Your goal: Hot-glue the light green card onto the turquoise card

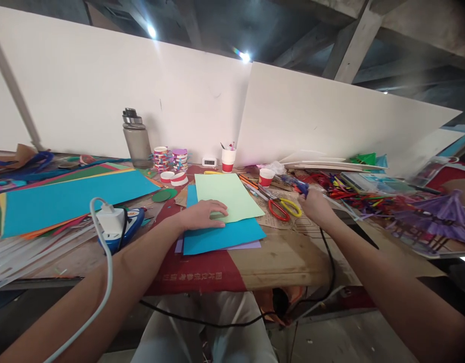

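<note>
My left hand (207, 214) lies on a sheet of light green paper (227, 194), its fingers spread and slightly curved. Under that sheet are a blue sheet (225, 237) and a purple sheet (238, 246), whose edges stick out. My right hand (316, 205) is closed round a blue glue gun (301, 188), mostly hidden in the fist. A black cord (331, 257) runs down from this hand past the table edge. Left of my right hand lie red-handled scissors (278, 209) and yellow-handled scissors (291, 206).
Left are stacked coloured sheets (73, 196), a power strip with a white charger (110, 222), and a grey bottle (136, 141). Behind stand paper cups (266, 177) and a small clock (209, 162). Coloured sticks (340, 186) and a purple paper umbrella model (440, 214) are right.
</note>
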Tool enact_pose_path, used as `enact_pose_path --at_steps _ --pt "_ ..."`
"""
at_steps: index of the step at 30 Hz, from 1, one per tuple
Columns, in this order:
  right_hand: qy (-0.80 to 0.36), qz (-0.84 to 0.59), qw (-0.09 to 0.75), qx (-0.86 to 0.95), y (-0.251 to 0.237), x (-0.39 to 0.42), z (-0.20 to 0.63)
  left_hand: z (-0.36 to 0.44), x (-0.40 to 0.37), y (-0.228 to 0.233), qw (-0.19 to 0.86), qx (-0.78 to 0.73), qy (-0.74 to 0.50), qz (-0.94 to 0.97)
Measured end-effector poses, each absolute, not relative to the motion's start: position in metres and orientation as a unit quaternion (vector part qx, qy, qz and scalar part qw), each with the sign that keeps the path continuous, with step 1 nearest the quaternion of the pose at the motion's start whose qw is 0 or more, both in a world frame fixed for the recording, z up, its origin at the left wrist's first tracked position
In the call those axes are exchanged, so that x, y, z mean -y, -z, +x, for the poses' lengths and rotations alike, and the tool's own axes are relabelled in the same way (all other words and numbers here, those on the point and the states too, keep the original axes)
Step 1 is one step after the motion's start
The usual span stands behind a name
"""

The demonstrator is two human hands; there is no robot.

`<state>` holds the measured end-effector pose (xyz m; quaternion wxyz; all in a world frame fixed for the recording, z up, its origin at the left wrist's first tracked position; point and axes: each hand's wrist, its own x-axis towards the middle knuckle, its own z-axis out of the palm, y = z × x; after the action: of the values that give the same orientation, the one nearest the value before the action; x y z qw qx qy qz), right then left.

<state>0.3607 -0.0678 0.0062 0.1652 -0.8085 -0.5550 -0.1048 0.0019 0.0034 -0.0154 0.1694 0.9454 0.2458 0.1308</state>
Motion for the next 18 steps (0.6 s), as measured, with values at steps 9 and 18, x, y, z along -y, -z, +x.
enact_pose_path --at_steps 9,18 --pt "0.037 -0.743 0.132 0.655 -0.007 0.052 0.228 0.001 -0.003 0.015 0.156 -0.237 -0.131 0.950" --pt "0.030 -0.728 0.088 0.679 0.011 0.032 0.204 0.003 -0.003 0.015 0.139 -0.238 -0.121 0.954"
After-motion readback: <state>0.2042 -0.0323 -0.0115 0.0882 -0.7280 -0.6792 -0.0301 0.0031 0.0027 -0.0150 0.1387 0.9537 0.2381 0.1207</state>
